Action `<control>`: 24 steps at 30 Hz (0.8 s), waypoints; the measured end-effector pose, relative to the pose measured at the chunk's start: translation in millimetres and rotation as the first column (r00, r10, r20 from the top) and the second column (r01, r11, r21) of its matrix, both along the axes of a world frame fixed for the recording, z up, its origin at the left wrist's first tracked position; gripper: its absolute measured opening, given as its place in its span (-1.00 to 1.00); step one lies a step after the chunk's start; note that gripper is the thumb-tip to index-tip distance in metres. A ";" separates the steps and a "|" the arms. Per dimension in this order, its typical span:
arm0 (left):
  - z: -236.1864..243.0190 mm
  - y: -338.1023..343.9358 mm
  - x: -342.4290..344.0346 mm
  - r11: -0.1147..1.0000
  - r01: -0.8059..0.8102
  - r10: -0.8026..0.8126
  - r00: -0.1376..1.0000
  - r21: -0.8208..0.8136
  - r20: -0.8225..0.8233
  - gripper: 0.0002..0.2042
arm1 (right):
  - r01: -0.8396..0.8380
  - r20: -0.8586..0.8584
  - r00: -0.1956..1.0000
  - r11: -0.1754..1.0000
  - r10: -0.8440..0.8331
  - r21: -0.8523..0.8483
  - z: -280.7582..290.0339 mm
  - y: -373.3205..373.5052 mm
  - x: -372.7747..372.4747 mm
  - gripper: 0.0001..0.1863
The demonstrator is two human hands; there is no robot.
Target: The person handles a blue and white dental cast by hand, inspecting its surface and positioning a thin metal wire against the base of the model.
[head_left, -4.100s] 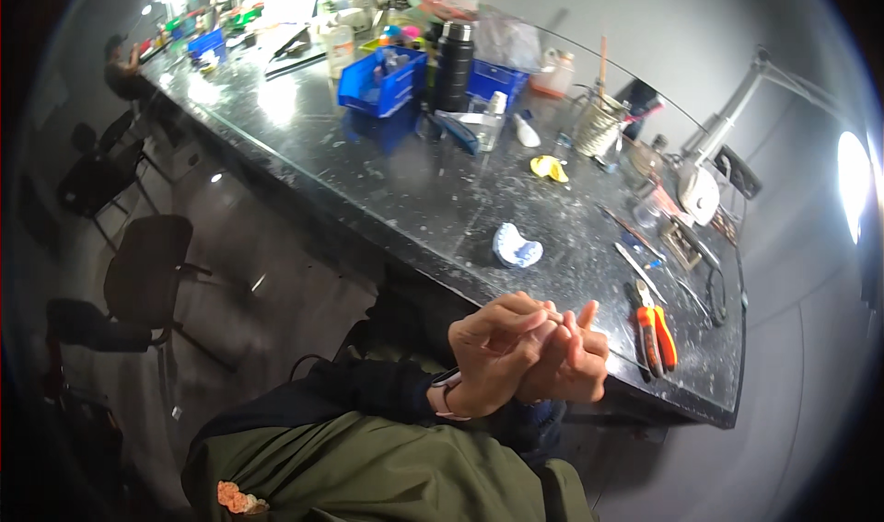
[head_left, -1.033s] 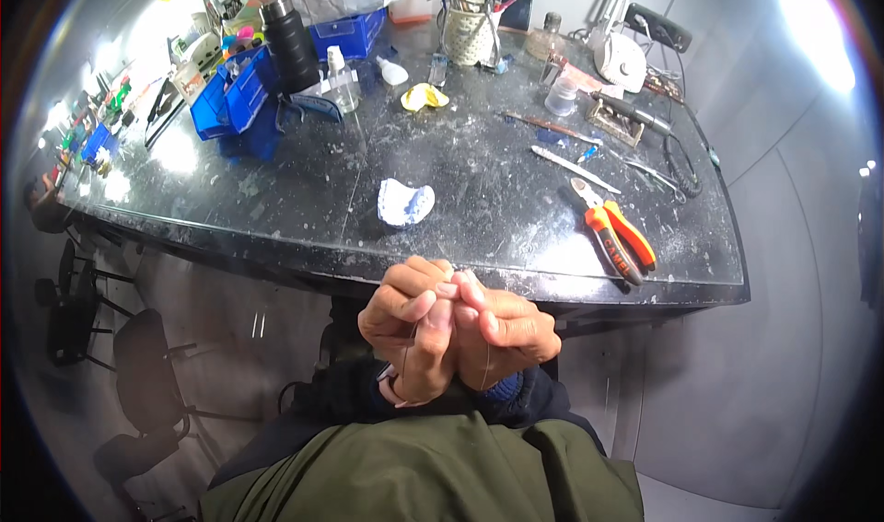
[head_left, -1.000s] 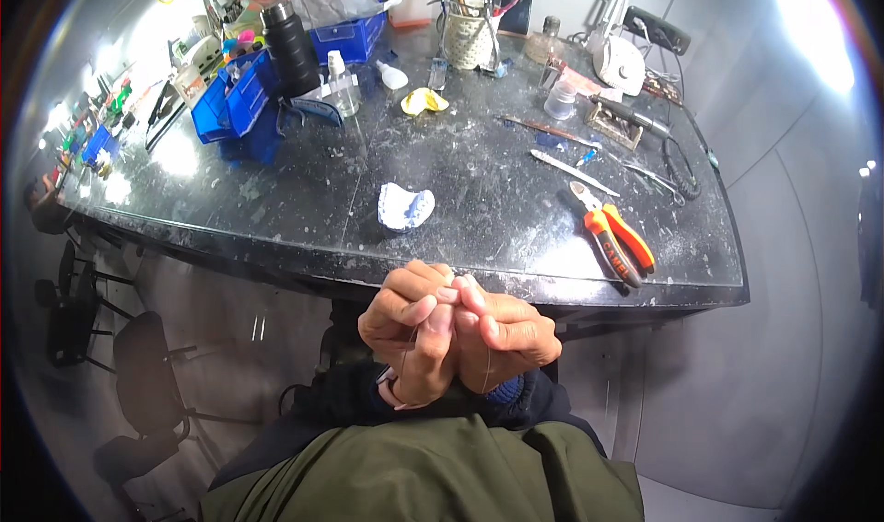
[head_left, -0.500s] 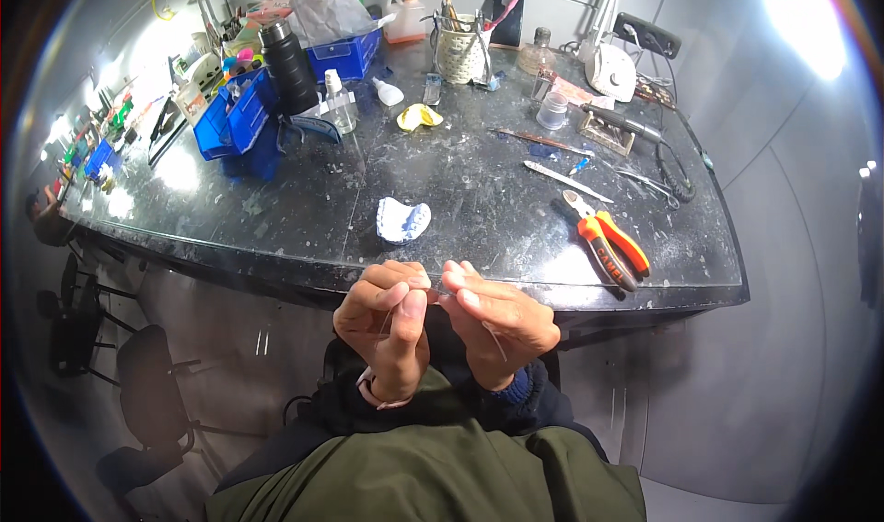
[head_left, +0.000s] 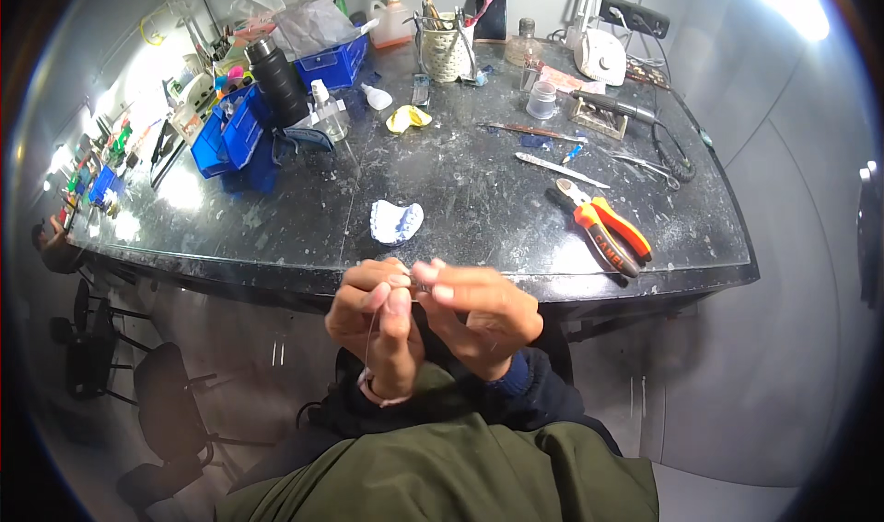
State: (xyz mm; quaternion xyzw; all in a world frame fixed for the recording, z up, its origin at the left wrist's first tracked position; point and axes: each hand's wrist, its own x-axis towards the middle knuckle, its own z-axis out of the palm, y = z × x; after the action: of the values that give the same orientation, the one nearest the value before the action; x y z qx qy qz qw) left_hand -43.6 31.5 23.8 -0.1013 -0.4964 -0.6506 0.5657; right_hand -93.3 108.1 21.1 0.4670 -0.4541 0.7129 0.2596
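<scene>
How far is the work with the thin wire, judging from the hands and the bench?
In hand: both hands, left hand and right hand, pinch a thin wire between the fingertips, in front of the bench edge. Done: cannot tell; the wire's shape is too fine to see. Left: the blue-white dental cast lies untouched on the bench, and the orange pliers lie unused.

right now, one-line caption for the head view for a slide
Both hands, left and right, pinch a thin wire at the bench edge, near a dental cast and orange pliers.
</scene>
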 end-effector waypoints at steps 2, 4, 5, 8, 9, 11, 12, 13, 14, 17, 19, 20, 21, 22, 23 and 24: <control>-0.7 -19.8 -1.4 0.975 -0.094 0.090 0.996 -0.200 -0.025 -0.90 | 0.010 0.117 0.993 1.000 -0.013 0.025 7.3 7.2 2.8 -0.58; 2.9 -35.5 -1.1 0.940 -0.162 0.159 0.987 -0.301 -0.034 -0.92 | 0.101 -0.009 0.995 0.980 -0.101 0.169 15.4 22.1 -3.9 -0.39; 6.7 -41.9 -3.2 0.817 -0.291 0.273 0.956 -0.497 -0.110 -0.92 | 0.162 -0.086 0.986 0.940 -0.143 0.299 21.4 25.7 -3.7 -0.31; 7.5 -44.9 -3.5 0.578 -0.400 0.345 0.909 -0.711 -0.231 -0.86 | 0.218 -0.003 0.968 0.832 -0.252 0.510 28.7 22.5 14.0 -0.23; 8.2 -43.3 -5.9 0.542 -0.414 0.339 0.904 -0.731 -0.260 -0.86 | 0.224 -0.002 0.966 0.834 -0.258 0.505 25.2 21.2 13.5 -0.23; 7.9 -41.5 -4.8 0.538 -0.401 0.329 0.910 -0.741 -0.253 -0.84 | 0.057 0.146 0.978 0.863 -0.149 0.503 16.4 18.7 9.5 -0.29; 9.8 -40.9 -3.9 0.519 -0.383 0.318 0.916 -0.764 -0.244 -0.84 | 0.017 0.159 0.982 0.882 -0.103 0.470 18.2 20.4 7.6 -0.35; 11.9 -40.1 -3.6 0.499 -0.366 0.307 0.922 -0.785 -0.235 -0.83 | 0.020 0.159 0.982 0.884 -0.106 0.467 18.7 21.8 6.2 -0.35; 14.8 -39.0 -5.6 0.492 -0.354 0.294 0.927 -0.795 -0.232 -0.81 | -0.058 0.222 0.974 0.899 -0.045 0.434 18.6 23.1 4.7 -0.37; 24.0 -42.1 -7.6 0.532 -0.382 0.562 0.827 -0.756 -0.021 -0.60 | -0.136 0.343 0.939 0.905 -0.012 0.403 19.4 28.7 -2.0 -0.40; 24.3 -65.2 -18.6 0.669 -0.304 0.538 0.828 -0.679 0.159 -0.44 | -0.180 0.417 0.908 0.929 0.031 0.324 16.4 33.1 -7.0 -0.34; 23.7 -76.1 -21.5 0.680 -0.223 0.550 0.785 -0.699 0.285 -0.42 | -0.247 0.489 0.867 0.937 0.100 0.246 9.4 33.5 -10.3 -0.35; 21.0 -85.4 -25.4 0.695 -0.141 0.557 0.726 -0.705 0.403 -0.39 | -0.324 0.568 0.807 0.927 0.165 0.191 5.5 36.5 -12.0 -0.34; 17.9 -89.3 -27.1 0.707 -0.042 0.555 0.651 -0.706 0.518 -0.36 | -0.418 0.612 0.746 0.900 0.262 0.124 7.5 40.0 -12.5 -0.33; 7.4 -97.1 -28.9 0.678 0.051 0.579 0.578 -0.733 0.575 -0.28 | -0.506 0.648 0.673 0.861 0.355 0.054 11.4 43.4 -13.4 -0.32; 0.3 -97.6 -29.9 0.645 0.109 0.604 0.535 -0.757 0.591 -0.25 | -0.509 0.646 0.674 0.859 0.358 0.055 14.8 47.5 -13.9 -0.32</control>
State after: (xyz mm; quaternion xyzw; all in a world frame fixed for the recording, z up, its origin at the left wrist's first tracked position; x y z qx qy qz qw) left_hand -73.5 -66.2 24.1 0.0742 -0.9174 -0.2729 0.2801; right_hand -107.2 155.5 35.9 0.3304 -0.4679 0.8082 -0.1368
